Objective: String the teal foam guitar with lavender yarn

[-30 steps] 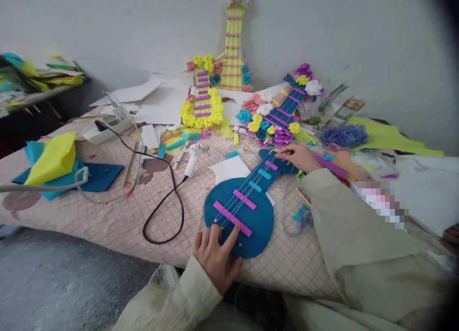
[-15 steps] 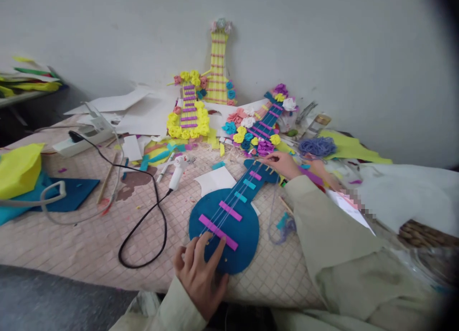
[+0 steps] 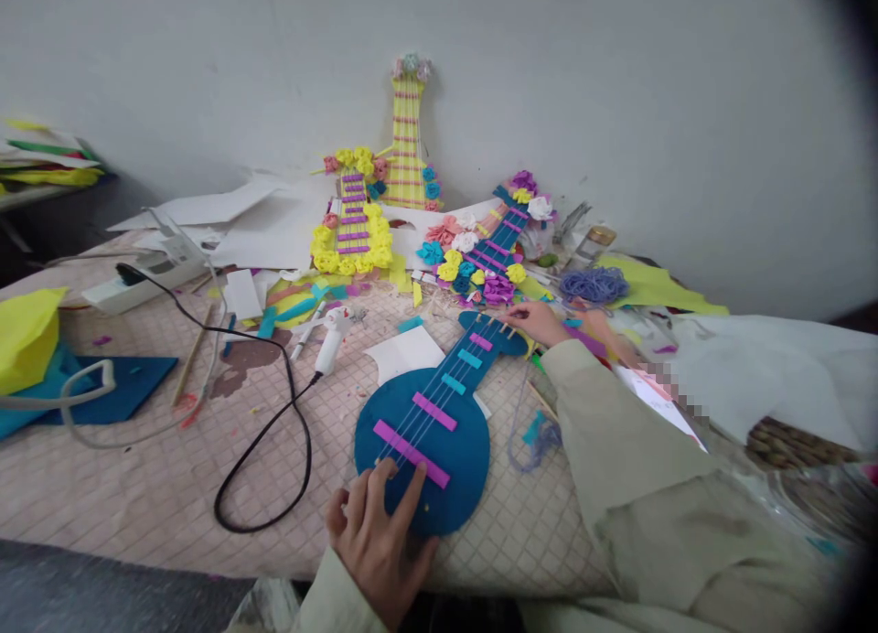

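Note:
A blue cardboard guitar (image 3: 439, 514) lies tilted on the table, with pink and turquoise strips across it and thin pale strings running lengthwise. My left hand (image 3: 384, 523) rests open on the lower body, fingers apart, the index fingertip touching the lowest pink strip. At the guitar's head, my right hand (image 3: 537, 324) is closed in a pinch beside the small pegs (image 3: 506, 326), on what looks like a thin string. A strand of lilac yarn (image 3: 513, 445) trails from below the head to a small tangle on the tabletop.
A white glue gun (image 3: 333, 340) with a looped black cord lies left of the guitar. Several decorated paper guitars (image 3: 353, 217) stand at the back among scraps. A purple yarn bundle (image 3: 594, 285), a phone (image 3: 662, 404) and a power strip (image 3: 147, 281) are also on the table.
The view has shifted slightly, so everything sits a little further left and lower. Both hands keep nearly the same places on the guitar.

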`<state>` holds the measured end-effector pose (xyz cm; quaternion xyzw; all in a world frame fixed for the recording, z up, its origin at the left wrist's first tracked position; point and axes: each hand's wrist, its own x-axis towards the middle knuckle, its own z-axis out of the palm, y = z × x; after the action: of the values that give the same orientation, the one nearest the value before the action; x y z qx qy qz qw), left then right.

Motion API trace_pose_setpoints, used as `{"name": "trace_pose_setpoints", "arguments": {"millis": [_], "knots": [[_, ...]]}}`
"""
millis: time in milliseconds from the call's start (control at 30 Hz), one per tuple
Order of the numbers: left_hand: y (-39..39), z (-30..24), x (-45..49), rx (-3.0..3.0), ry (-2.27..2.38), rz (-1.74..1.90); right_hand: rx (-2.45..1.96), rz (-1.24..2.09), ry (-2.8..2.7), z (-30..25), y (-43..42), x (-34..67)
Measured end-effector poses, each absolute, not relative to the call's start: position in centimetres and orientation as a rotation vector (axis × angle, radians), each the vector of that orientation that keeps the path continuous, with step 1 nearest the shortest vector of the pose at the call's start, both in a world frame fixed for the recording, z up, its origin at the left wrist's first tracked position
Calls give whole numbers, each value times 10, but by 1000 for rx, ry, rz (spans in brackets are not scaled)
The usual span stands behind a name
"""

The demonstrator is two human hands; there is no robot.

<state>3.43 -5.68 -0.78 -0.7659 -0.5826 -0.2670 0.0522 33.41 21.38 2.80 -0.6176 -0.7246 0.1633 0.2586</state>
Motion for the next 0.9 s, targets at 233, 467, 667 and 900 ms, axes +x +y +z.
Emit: {"name": "trace_pose_setpoints", "arguments": {"millis": [233,467,667,900], "knots": [[-55,-6,34,-2347,-1719,-776,-1717,502,-1991,22,209,341],[-55,-3,34,-2355,-1746,-749,-1660,598,-2054,26,198,345],[-55,-3,34,-2370,-1751,-729,-1602,605,-2133,39,194,344],[-54,-5,33,-2370,-1729,-718,-1685,542,-2170,46,195,334]]}}
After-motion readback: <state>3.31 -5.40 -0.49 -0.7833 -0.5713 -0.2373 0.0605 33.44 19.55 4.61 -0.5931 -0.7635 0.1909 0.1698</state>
